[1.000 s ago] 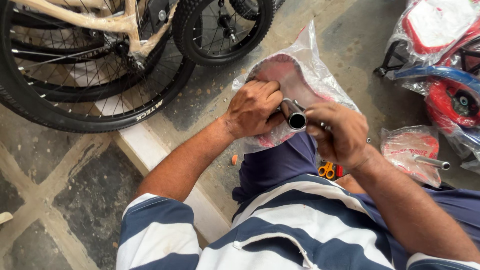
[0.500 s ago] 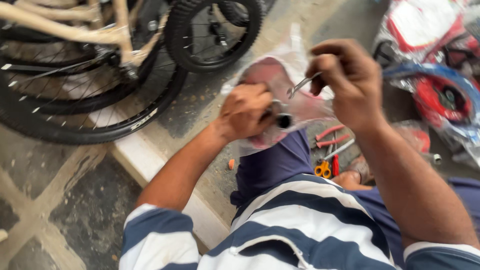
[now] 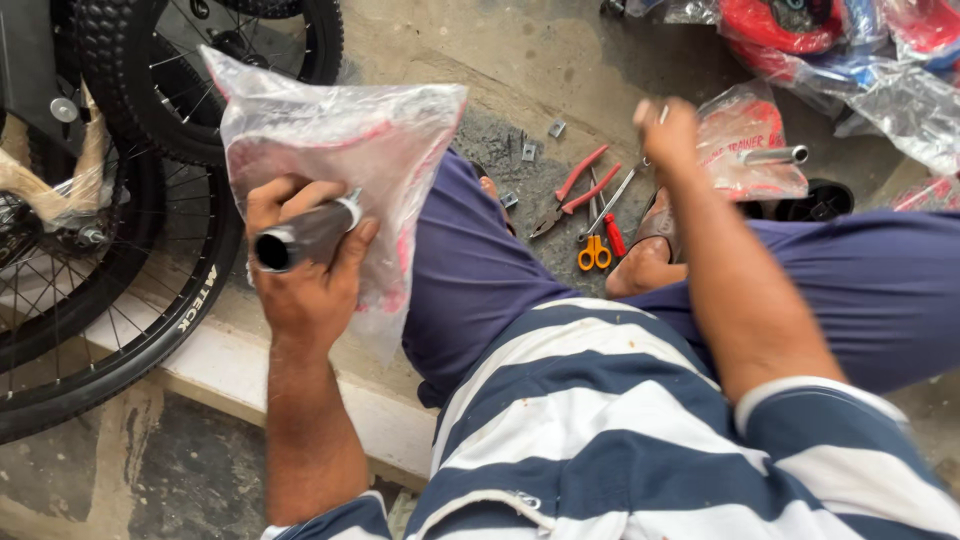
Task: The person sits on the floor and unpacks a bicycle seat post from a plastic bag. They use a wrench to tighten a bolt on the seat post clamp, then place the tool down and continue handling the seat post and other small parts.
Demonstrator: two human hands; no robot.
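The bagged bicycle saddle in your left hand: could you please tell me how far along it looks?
Done: little shows as finished; the saddle is still inside its clear plastic bag. In hand: the left hand grips the dark seat post sticking out of the bag, while the right hand reaches down to a slim metal tool beside the red pliers. Left: unbagging the saddle; the bicycle wheel beside it stands untouched.

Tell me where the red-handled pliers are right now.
The red-handled pliers lie on the concrete floor between the person's knees, just above the orange-handled scissors and left of the reaching right hand.
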